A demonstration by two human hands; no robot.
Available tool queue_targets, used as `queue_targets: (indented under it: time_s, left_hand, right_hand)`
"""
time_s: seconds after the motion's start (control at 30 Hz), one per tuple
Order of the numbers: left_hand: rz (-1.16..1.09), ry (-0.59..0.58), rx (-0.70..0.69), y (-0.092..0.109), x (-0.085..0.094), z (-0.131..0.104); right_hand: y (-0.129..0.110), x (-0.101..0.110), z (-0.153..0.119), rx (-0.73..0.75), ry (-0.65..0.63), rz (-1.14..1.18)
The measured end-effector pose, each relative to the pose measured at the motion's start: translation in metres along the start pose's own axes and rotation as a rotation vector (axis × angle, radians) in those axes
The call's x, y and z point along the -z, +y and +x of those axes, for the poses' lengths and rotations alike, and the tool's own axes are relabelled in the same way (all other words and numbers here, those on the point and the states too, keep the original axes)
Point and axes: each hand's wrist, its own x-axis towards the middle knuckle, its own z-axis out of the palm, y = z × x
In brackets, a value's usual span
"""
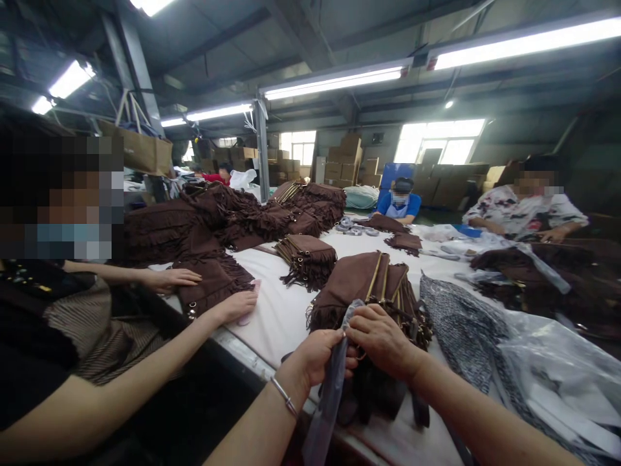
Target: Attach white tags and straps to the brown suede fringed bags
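My left hand is closed on a narrow strip of greyish plastic film, which hangs down past the table edge. Close against it, my right hand pinches the upper part of the same strip, its fingers bent over. Just behind both hands lies a stack of brown fringed bags with gold zippers and metal rings. Dark straps hang below my right hand. What exactly sits between my fingertips is partly hidden by the fingers.
At the left, a co-worker's hands rest by a brown fringed bag. A smaller bag stack stands mid-table, with a large heap behind. Speckled grey fabric and clear plastic lie to the right. Other people sit across the white table.
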Motion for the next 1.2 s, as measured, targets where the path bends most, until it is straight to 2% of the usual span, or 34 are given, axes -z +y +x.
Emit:
queue_targets:
  time_s: [0.23,0.43,0.7,0.77,0.87,0.93,1.0,1.1,1.2]
  left_hand:
    - [0.023,0.064,0.022,0.000,0.005,0.001]
    - [0.064,0.107,-0.069,-0.001,-0.003,0.003]
    - [0.249,0.259,-0.179,-0.013,-0.005,-0.004]
    - [0.351,0.338,-0.294,-0.018,-0.006,-0.008]
    - [0.656,0.464,-0.565,-0.028,-0.006,-0.018]
    - [0.859,0.480,-0.662,-0.034,-0.006,-0.024]
    - [0.985,0.465,-0.656,-0.038,-0.005,-0.028]
    - [1.116,0.513,-0.630,-0.041,-0.005,-0.029]
    - [1.125,0.553,-0.625,-0.041,-0.008,-0.027]
  right_hand:
    - [0.007,0.001,0.004,-0.077,0.047,-0.055]
    - [0.005,-0.001,0.002,-0.092,0.052,-0.046]
    - [0.003,0.006,0.010,0.026,-0.078,0.036]
    - [0.000,0.005,0.013,0.036,-0.107,0.046]
    - [-0.004,0.004,0.017,0.030,-0.167,0.055]
    - [-0.007,0.005,0.020,0.000,-0.222,0.077]
    - [-0.008,0.007,0.023,-0.014,-0.274,0.107]
    - [-0.009,0.011,0.028,0.015,-0.341,0.123]
    - [-0.011,0.014,0.029,0.054,-0.369,0.113]
